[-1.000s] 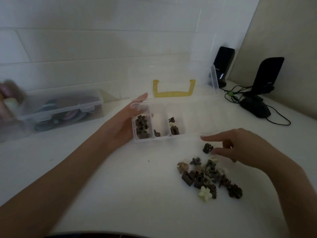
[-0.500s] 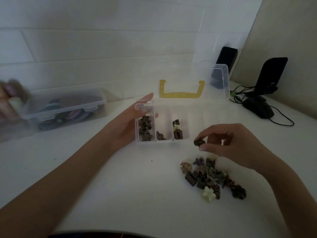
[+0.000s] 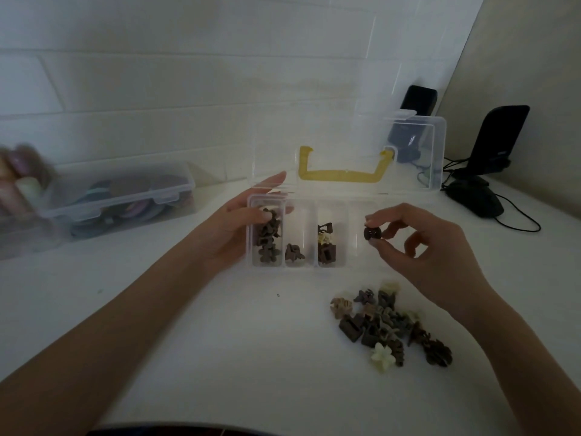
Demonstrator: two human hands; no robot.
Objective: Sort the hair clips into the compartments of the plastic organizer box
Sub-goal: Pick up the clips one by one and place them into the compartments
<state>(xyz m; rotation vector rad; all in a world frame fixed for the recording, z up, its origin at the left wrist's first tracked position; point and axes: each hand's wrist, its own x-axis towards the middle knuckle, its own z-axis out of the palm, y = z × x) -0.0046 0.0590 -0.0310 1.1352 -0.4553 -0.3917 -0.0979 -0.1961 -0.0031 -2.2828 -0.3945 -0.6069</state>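
Note:
The clear plastic organizer box (image 3: pixel 301 201) stands open on the white table, its lid with a yellow handle (image 3: pixel 344 175) tipped back. Three of its compartments hold small dark hair clips, most of them in the leftmost (image 3: pixel 267 239). My left hand (image 3: pixel 234 228) grips the box's left end, index finger straight along the back corner. My right hand (image 3: pixel 415 247) pinches a dark round hair clip (image 3: pixel 372 233) between thumb and fingertips, above the box's right compartment. A pile of loose clips (image 3: pixel 388 324), brown, grey and cream, lies on the table near the box's right front.
A closed clear case (image 3: pixel 125 199) with coloured round items sits at the left against the wall. Blurred pale objects (image 3: pixel 19 180) stand at the far left. Two black stands (image 3: pixel 500 136) and a black mouse (image 3: pixel 474 198) with cables occupy the right back corner.
My right hand picked a dark clip off the table near the pile and lifted it up to the box's right side. The left hand kept its hold on the box.

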